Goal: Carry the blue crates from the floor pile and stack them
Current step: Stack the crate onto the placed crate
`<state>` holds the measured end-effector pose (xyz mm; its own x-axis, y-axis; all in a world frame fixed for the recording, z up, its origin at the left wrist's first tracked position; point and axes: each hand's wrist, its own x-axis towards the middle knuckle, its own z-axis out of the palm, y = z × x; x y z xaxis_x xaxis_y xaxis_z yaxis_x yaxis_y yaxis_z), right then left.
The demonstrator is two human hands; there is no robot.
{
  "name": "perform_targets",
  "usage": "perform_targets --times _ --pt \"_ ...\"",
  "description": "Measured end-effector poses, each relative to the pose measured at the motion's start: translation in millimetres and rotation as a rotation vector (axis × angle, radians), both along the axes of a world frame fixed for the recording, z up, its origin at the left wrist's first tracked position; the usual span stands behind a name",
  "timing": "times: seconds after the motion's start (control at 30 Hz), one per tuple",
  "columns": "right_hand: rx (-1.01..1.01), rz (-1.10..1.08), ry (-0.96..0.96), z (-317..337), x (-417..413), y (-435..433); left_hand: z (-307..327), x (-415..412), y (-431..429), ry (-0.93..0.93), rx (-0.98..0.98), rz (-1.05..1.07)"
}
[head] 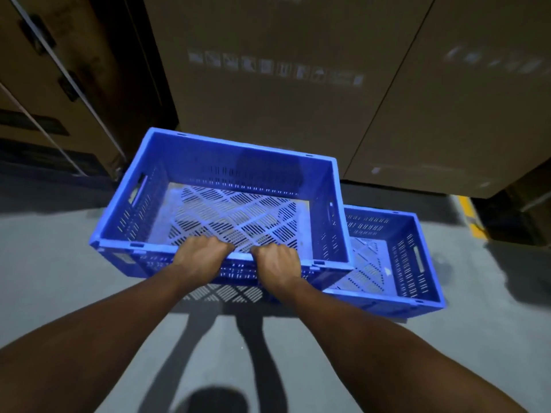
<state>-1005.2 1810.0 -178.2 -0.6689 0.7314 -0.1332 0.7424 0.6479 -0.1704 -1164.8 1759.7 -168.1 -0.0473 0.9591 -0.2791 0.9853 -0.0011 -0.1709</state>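
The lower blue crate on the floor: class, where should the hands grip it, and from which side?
Grip the lower crate by its slotted handle in the right-hand short wall, coming from above; the opposite end is hidden under the carried crate.

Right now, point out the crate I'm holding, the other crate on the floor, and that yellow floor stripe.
held crate [253,155]: head view, far wall, on its inner face.
floor crate [414,251]: head view, right wall beside the handle slot.
yellow floor stripe [471,216]: head view, middle of the painted strip.
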Motion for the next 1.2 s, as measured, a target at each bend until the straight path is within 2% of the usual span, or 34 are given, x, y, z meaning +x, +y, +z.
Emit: perform_targets --times 0.23,0.63,1.2 --pt "0.014 -0.013 -0.026 -31 3 16 -39 0 19 -0.037 -0.021 0.0" --pt "0.019 -0.045 -0.027 -34 14 34 -43 3 38 -0.113 -0.081 -0.039" --pt "0.017 -0.196 -0.048 -43 89 58 -34 86 69 -0.137 -0.074 -0.08"
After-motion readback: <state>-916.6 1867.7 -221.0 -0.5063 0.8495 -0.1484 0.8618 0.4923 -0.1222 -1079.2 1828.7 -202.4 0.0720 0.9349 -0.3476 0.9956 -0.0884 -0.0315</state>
